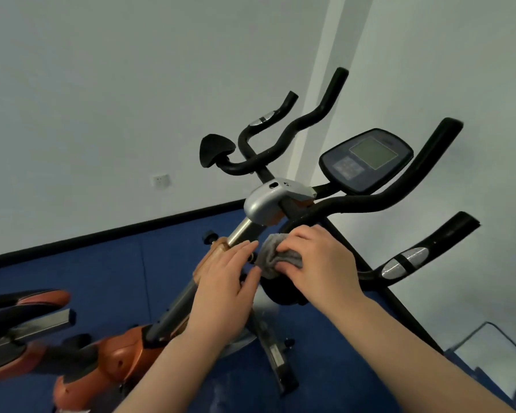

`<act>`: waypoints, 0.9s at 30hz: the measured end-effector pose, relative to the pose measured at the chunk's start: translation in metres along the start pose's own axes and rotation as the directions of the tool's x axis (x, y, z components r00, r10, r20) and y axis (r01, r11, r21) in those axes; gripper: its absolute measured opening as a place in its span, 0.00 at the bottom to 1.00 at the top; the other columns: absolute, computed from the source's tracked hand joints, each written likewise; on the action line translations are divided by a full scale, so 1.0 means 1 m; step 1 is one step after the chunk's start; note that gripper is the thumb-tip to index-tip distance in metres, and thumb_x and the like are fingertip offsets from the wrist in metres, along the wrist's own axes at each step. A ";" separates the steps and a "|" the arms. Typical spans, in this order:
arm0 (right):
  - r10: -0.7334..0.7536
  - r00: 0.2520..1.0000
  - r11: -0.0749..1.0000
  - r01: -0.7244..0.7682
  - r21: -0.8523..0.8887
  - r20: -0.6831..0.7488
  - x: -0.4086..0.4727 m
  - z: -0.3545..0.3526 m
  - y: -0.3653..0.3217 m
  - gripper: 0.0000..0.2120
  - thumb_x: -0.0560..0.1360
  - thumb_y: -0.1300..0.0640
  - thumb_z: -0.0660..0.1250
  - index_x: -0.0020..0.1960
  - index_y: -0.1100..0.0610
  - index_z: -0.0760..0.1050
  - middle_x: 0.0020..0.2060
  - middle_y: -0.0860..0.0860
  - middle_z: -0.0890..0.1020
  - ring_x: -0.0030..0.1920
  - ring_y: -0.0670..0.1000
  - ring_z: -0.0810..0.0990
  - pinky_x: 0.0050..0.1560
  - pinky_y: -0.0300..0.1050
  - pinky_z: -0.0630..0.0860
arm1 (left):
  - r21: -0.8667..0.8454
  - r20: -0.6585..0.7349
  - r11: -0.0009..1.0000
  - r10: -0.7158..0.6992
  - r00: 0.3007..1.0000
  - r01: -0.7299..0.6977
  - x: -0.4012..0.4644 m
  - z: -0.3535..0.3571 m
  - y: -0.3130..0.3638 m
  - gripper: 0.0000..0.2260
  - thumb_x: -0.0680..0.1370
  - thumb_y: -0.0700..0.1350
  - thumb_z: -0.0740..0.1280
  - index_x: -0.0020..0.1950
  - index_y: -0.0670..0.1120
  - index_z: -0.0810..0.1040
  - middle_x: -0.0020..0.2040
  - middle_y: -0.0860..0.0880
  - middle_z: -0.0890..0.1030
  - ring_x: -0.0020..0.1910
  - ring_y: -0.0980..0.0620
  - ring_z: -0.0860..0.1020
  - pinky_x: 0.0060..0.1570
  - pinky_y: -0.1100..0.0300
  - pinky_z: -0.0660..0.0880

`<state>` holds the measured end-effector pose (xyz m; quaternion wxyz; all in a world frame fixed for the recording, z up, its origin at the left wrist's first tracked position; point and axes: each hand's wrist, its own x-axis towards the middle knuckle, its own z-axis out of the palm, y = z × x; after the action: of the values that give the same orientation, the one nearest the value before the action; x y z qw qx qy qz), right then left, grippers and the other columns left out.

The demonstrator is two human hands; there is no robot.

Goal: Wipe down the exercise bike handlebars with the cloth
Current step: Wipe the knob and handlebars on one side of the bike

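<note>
Nearest the camera, two bare forearms reach forward over blue floor matting. Right hand (316,263) bunches a small grey terry cloth (270,259), fingers curled over it, and presses it onto the black padded elbow rest (283,290) at the near right of the handlebar assembly. Left hand (224,290) lies beside it with fingers straight and relaxed, gripping nothing, fingertips just beside the cloth and over the orange frame collar (213,251).

Mid-field: curved black foam handlebars (370,201) branch from a silver plastic stem cover (265,204); a lower right bar carries a silver pulse-sensor plate (404,262). Dark oval console with grey screen (367,159) sits behind. Far bars and a second black pad (215,150) appear untouched.

Judgement: wiping looks early, only the near pad under the cloth. To do it well: wrap cloth round each tube, draw it along the full curve to the tip, refold to a clean face, brace the stem with the free hand.

Far: white wall with socket (161,180).
</note>
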<state>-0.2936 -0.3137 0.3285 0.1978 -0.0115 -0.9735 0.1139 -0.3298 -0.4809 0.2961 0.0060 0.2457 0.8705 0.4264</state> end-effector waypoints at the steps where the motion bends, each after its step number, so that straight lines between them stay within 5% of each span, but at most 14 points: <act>1: 0.033 0.999 0.999 -0.034 0.024 0.006 0.002 -0.001 0.000 0.10 0.65 0.48 0.75 0.45 0.46 0.80 0.43 0.42 0.79 0.47 0.45 0.75 0.41 0.42 0.76 | -0.022 0.012 1.000 -0.002 1.000 0.003 -0.001 0.000 -0.001 0.22 0.76 0.56 0.56 0.70 0.56 0.68 0.65 0.60 0.73 0.64 0.62 0.69 0.64 0.56 0.69; 5: 0.127 0.986 0.991 -0.131 0.026 0.106 0.004 -0.010 0.002 0.06 0.67 0.47 0.74 0.44 0.45 0.82 0.42 0.43 0.78 0.48 0.46 0.76 0.42 0.46 0.75 | -0.089 0.061 0.996 0.018 0.998 -0.013 0.006 -0.007 -0.007 0.21 0.75 0.57 0.57 0.69 0.60 0.68 0.59 0.65 0.74 0.55 0.70 0.70 0.49 0.71 0.68; 9: 0.313 0.926 0.946 -0.324 0.015 0.212 -0.003 -0.029 0.005 0.06 0.64 0.44 0.75 0.38 0.44 0.82 0.37 0.42 0.77 0.42 0.46 0.77 0.42 0.45 0.73 | -0.201 0.182 0.980 0.048 0.982 -0.011 0.020 -0.015 -0.014 0.20 0.76 0.55 0.58 0.68 0.61 0.69 0.56 0.63 0.76 0.51 0.66 0.74 0.51 0.67 0.71; 15: 0.486 0.870 0.874 -0.485 0.028 -0.081 0.004 -0.013 -0.020 0.04 0.68 0.52 0.73 0.42 0.50 0.81 0.40 0.45 0.79 0.45 0.48 0.76 0.42 0.44 0.73 | -0.287 0.305 0.957 0.130 0.944 -0.039 0.040 -0.022 -0.020 0.20 0.76 0.54 0.59 0.69 0.60 0.69 0.58 0.65 0.74 0.56 0.69 0.72 0.57 0.65 0.71; 18: 0.463 0.887 0.875 -0.455 -0.167 0.010 -0.011 -0.010 -0.032 0.03 0.69 0.52 0.71 0.43 0.48 0.80 0.39 0.43 0.77 0.47 0.48 0.73 0.38 0.42 0.70 | -0.350 0.346 0.936 0.167 0.923 -0.038 0.048 -0.022 -0.022 0.16 0.79 0.46 0.61 0.66 0.57 0.73 0.55 0.61 0.78 0.55 0.69 0.74 0.55 0.69 0.72; 21: 0.557 0.815 0.822 -0.514 -0.244 0.158 -0.003 -0.025 -0.034 0.03 0.67 0.50 0.70 0.41 0.45 0.81 0.37 0.43 0.78 0.42 0.49 0.77 0.38 0.42 0.72 | -0.429 0.333 0.902 0.196 0.922 -0.037 0.049 -0.023 -0.023 0.14 0.79 0.40 0.62 0.63 0.50 0.76 0.45 0.61 0.79 0.48 0.78 0.72 0.45 0.82 0.65; 27: 0.571 0.818 0.786 -0.570 -0.240 -0.072 -0.001 0.006 -0.072 0.07 0.74 0.49 0.66 0.50 0.50 0.77 0.50 0.47 0.80 0.53 0.51 0.76 0.46 0.44 0.72 | -0.511 0.379 0.859 0.259 0.889 -0.033 0.054 -0.028 -0.035 0.14 0.79 0.38 0.61 0.62 0.50 0.76 0.39 0.71 0.80 0.45 0.78 0.73 0.42 0.83 0.65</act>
<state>-0.2938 -0.3856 0.3389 0.1491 -0.3293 -0.9313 0.0443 -0.3978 -0.4963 0.2988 0.2288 0.3918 0.6878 0.5666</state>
